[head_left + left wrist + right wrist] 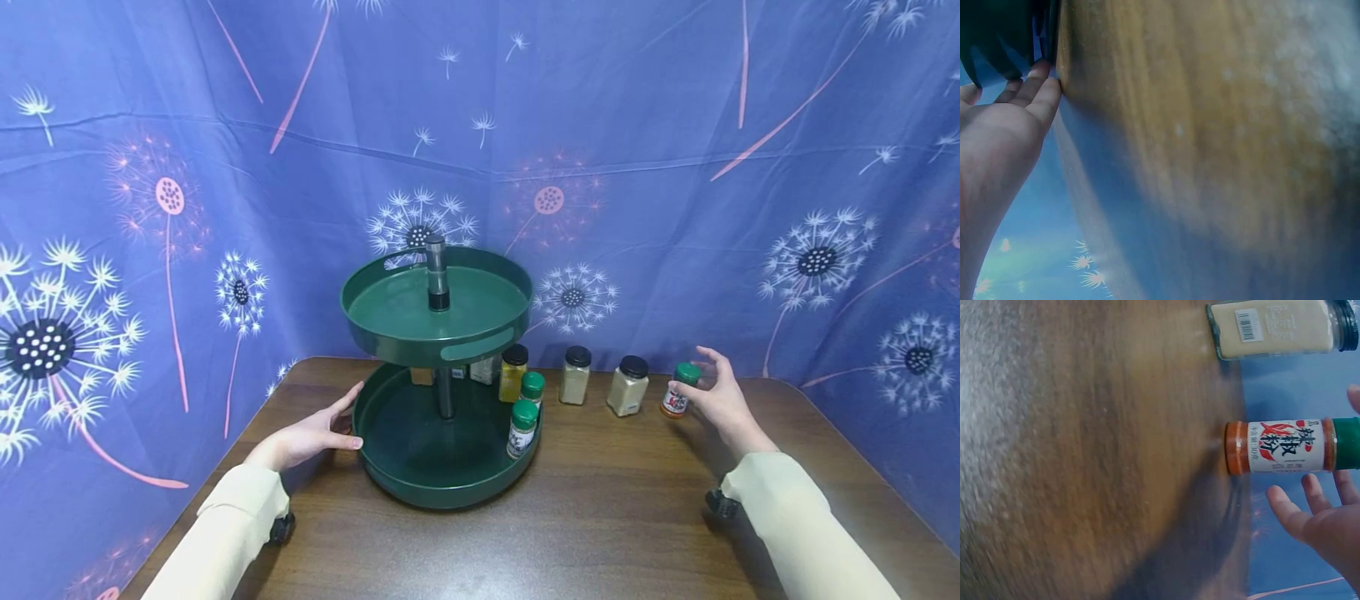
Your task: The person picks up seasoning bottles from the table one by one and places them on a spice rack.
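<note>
A two-tier green turntable rack (pixel 435 492) stands on the wooden table. My left hand (pixel 318 432) touches the left side of its lower tray, fingers stretched along the wall and thumb at the near side; the left wrist view shows the fingertips (pixel 1038 69) right at the green wall. At the right, my right hand (pixel 723 404) is spread around a small spice jar (pixel 675 392) with a green lid, red-orange contents and a white label. In the right wrist view this chili powder jar (pixel 1288 445) stands upright on the table, with a gap between it and the fingers.
Two black-lidded square jars, one pale (pixel 575 375) and one beside it (pixel 627 386), stand between rack and right hand. On the lower tray are two green-lidded jars (pixel 522 429), a yellow black-lidded jar (pixel 513 372) and items partly hidden by the upper tray (pixel 435 325). Blue patterned cloth (pixel 637 208) hangs behind.
</note>
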Tool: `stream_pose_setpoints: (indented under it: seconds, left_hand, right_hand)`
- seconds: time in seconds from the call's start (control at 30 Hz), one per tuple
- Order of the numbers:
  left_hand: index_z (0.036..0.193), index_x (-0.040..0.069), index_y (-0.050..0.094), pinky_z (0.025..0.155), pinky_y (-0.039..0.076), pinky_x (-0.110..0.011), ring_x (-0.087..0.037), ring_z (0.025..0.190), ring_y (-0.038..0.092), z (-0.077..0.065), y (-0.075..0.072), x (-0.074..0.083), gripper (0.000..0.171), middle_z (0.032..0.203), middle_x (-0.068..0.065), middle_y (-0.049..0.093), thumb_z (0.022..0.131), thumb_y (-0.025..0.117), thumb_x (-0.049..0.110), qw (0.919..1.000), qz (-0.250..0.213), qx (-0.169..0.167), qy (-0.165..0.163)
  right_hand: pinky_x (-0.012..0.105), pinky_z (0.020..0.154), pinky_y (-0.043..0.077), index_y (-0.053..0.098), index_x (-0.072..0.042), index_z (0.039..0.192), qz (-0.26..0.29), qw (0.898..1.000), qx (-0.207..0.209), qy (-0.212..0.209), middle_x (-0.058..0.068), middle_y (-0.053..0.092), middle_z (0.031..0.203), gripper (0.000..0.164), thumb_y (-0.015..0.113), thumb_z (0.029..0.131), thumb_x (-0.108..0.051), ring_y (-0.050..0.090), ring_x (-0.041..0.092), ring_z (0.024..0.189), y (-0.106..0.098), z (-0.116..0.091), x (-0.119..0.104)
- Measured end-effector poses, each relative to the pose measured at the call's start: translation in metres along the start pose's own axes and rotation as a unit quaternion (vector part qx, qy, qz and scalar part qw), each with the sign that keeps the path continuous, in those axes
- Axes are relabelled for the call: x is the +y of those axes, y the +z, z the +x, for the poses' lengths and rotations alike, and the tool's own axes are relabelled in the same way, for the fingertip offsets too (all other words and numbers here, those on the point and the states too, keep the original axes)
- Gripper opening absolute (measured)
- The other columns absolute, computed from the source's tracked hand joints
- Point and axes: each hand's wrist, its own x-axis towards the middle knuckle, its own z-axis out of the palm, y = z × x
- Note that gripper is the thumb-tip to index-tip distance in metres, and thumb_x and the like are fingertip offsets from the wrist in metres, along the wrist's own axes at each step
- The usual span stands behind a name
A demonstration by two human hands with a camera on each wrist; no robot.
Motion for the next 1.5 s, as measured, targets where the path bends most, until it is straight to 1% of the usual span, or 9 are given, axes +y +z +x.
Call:
stream_pose_setpoints:
  seconds: [0.07, 0.13, 0.33, 0.43, 0.63, 0.83, 0.97, 1.23, 1.5]
  left_hand:
    - [0.143, 0.027, -0.007, 0.104, 0.019, -0.054, -0.039, 0.133, 0.012, 0.0, 0.0, 0.0, 0.092, 0.149, -0.014, 0.001, 0.083, 0.061, 0.014, 1.0, 0.002, 0.001, 0.001]
    - [0.143, 0.028, -0.007, 0.104, 0.019, -0.053, -0.039, 0.133, 0.012, 0.0, 0.0, -0.001, 0.092, 0.149, -0.013, 0.0, 0.083, 0.061, 0.015, 1.0, 0.006, 0.001, 0.001]
    - [0.143, 0.029, -0.006, 0.104, 0.021, -0.053, -0.039, 0.132, 0.014, 0.0, -0.001, -0.003, 0.091, 0.149, -0.013, 0.0, 0.084, 0.061, 0.015, 1.0, 0.008, 0.003, -0.003]
    - [0.143, 0.029, -0.006, 0.104, 0.021, -0.052, -0.039, 0.132, 0.015, -0.001, -0.001, -0.002, 0.09, 0.149, -0.013, 0.001, 0.084, 0.061, 0.015, 1.0, 0.006, 0.004, -0.003]
    - [0.143, 0.029, -0.007, 0.104, 0.022, -0.052, -0.038, 0.133, 0.015, -0.002, 0.0, 0.001, 0.091, 0.149, -0.013, 0.001, 0.084, 0.061, 0.014, 1.0, 0.0, 0.003, -0.003]
    - [0.143, 0.029, -0.007, 0.103, 0.022, -0.052, -0.038, 0.132, 0.016, -0.002, 0.001, 0.001, 0.091, 0.149, -0.014, 0.003, 0.084, 0.061, 0.014, 1.0, 0.001, 0.003, -0.006]
    - [0.143, 0.029, -0.007, 0.104, 0.021, -0.052, -0.038, 0.132, 0.015, -0.003, 0.001, 0.003, 0.091, 0.149, -0.013, 0.0, 0.084, 0.061, 0.015, 0.9999, 0.006, 0.006, -0.007]
    - [0.143, 0.029, -0.008, 0.103, 0.023, -0.051, -0.04, 0.132, 0.016, -0.001, 0.0, 0.004, 0.093, 0.149, -0.014, 0.0, 0.083, 0.062, 0.015, 0.9999, -0.005, 0.002, -0.01]
    - [0.143, 0.029, -0.009, 0.104, 0.022, -0.052, -0.041, 0.132, 0.015, -0.001, 0.0, 0.001, 0.092, 0.148, -0.015, -0.001, 0.084, 0.061, 0.015, 0.9999, -0.001, 0.0, -0.013]
  right_hand:
    - [0.024, 0.065, 0.048, 0.014, -0.04, 0.138, 0.019, 1.0, 0.004, 0.02, 0.017, 0.032, 0.133, 0.087, 0.072, 0.072, -0.038, 0.042, 0.033, 0.111, 0.003, 0.004, 0.012]
    - [0.027, 0.066, 0.049, 0.015, -0.04, 0.137, 0.044, 0.999, -0.004, 0.022, 0.019, 0.031, 0.133, 0.086, 0.072, 0.073, -0.035, 0.042, 0.034, 0.112, 0.004, 0.003, 0.016]
    - [0.028, 0.066, 0.052, 0.021, -0.036, 0.135, 0.071, 0.997, 0.007, 0.015, 0.017, 0.033, 0.126, 0.076, 0.069, 0.077, -0.027, 0.048, 0.012, 0.097, 0.01, -0.002, 0.013]
    - [0.027, 0.067, 0.052, 0.024, -0.035, 0.133, 0.075, 0.997, 0.004, 0.007, 0.02, 0.032, 0.127, 0.07, 0.067, 0.079, -0.027, 0.049, 0.005, 0.094, 0.012, -0.003, 0.011]
    - [0.027, 0.065, 0.053, 0.03, -0.033, 0.123, 0.082, 0.997, 0.008, 0.003, 0.012, 0.037, 0.118, 0.057, 0.067, 0.079, -0.026, 0.049, -0.004, 0.086, 0.014, -0.002, 0.014]
    - [0.026, 0.063, 0.052, 0.032, -0.035, 0.12, 0.074, 0.997, 0.026, 0.004, 0.003, 0.038, 0.107, 0.055, 0.067, 0.079, -0.024, 0.05, -0.002, 0.082, 0.016, -0.001, 0.017]
    - [0.027, 0.064, 0.053, 0.031, -0.034, 0.123, 0.065, 0.997, 0.03, 0.005, 0.004, 0.037, 0.108, 0.058, 0.067, 0.079, -0.029, 0.05, 0.001, 0.084, 0.016, 0.001, 0.021]
    - [0.031, 0.068, 0.053, 0.026, -0.032, 0.126, 0.071, 0.997, 0.027, 0.027, 0.019, 0.036, 0.126, 0.062, 0.066, 0.078, -0.036, 0.05, 0.016, 0.097, 0.016, 0.002, 0.023]
    - [0.033, 0.068, 0.053, 0.029, -0.032, 0.122, 0.096, 0.995, 0.021, 0.037, 0.017, 0.037, 0.122, 0.059, 0.067, 0.077, -0.037, 0.05, 0.002, 0.088, 0.014, -0.002, 0.019]
